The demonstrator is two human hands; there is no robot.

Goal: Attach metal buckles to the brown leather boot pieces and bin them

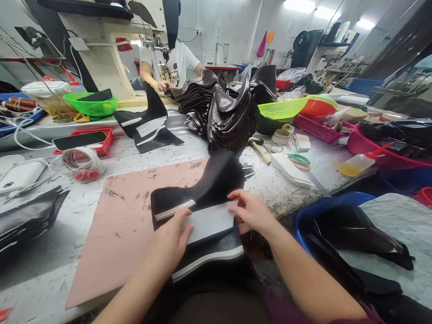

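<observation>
A black boot-upper piece lies in front of me with its dark lining side up, partly over a pink board. Across its middle is a white rectangular backing strip. My right hand pinches the strip's right end between thumb and fingers. At the other end, my left hand has its thumb and fingers closed on the strip's left edge. A narrow white tape sits on the piece just above my left fingers. Along the lower edge runs a longer curved white tape.
The pink board covers part of the worktable. Beyond it stands a stack of brown leather pieces, beside a similar taped black piece. A hammer and white strips lie right. Opposite, a person sits behind a sewing machine.
</observation>
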